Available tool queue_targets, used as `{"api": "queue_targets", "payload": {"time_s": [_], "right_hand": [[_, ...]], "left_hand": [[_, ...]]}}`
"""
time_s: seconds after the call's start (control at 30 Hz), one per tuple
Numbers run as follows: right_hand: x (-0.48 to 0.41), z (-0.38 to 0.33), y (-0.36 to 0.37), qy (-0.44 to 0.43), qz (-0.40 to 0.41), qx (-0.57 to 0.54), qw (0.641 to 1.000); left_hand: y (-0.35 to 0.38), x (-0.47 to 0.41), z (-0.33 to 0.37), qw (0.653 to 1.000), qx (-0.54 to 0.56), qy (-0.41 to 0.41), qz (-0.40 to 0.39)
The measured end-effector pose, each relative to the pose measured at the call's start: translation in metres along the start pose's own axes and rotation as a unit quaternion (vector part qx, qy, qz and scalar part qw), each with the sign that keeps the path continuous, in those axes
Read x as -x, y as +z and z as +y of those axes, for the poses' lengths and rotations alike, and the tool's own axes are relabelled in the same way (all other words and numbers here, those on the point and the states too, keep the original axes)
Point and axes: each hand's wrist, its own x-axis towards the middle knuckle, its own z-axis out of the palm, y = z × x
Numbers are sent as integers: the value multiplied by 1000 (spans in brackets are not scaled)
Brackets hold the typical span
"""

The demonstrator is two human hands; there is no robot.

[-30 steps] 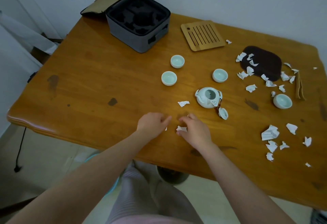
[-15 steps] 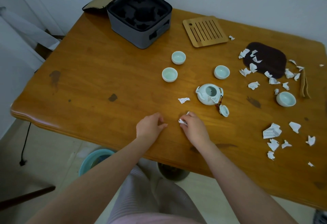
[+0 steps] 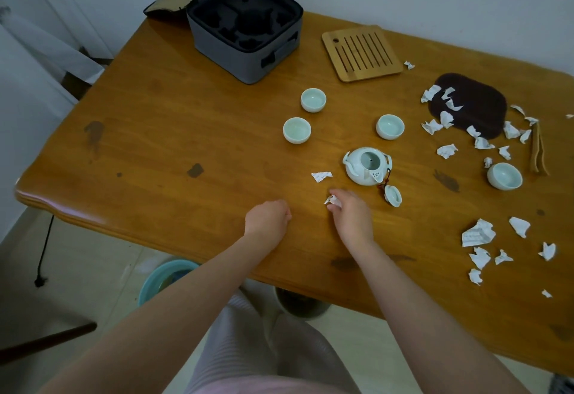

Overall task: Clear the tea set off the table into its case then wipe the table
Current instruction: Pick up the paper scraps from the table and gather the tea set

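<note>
With the right hand [image 3: 352, 219] pinching a paper scrap [image 3: 331, 199] and the left hand [image 3: 267, 219] fisted, the tethered teapot lid [image 3: 393, 195] sat close enough to get knocked.

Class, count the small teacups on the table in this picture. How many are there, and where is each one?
4. Two teacups sit left of centre, one behind the other; one stands behind the teapot; one is far right beside the paper scraps. None looks hidden.
</note>
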Motion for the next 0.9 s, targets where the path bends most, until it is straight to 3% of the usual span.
{"api": "queue_targets", "payload": {"time_s": [0.13, 0.2, 0.27, 0.33, 0.4, 0.43, 0.5, 0.57, 0.7, 0.9], "right_hand": [[-9, -5, -1, -1, 5, 38, 999], [-12, -8, 0, -7, 1, 86, 996], [-14, -12, 1, -18, 4, 121, 992], [-14, -13, 4, -18, 3, 128, 992], [-14, -14, 5, -6, -2, 88, 996], [-14, -17, 5, 2, -6, 33, 999], [-11, -27, 2, 2, -1, -114, 993], [-4, -45, -5, -22, -1, -201, 979], [6, -70, -16, -45, -40, -211, 976], [11, -79, -25, -40, -58, -99, 993]], "left_hand": [[1, -3, -4, 999, -2, 30, -32], [-5, -6, -5, 992, 114, 20, -54], [-15, -10, -2, 963, 260, -29, -68], [-22, -16, 1, 880, 444, -129, -112], [-27, -19, 3, 737, 620, -219, -159], [-29, -19, 3, 670, 679, -247, -170], [-29, -20, 3, 586, 745, -267, -175], [-27, -19, 8, 538, 784, -260, -168], [-24, -13, 18, 449, 843, -242, -173], [-25, -11, 32, 407, 861, -250, -176]]}}
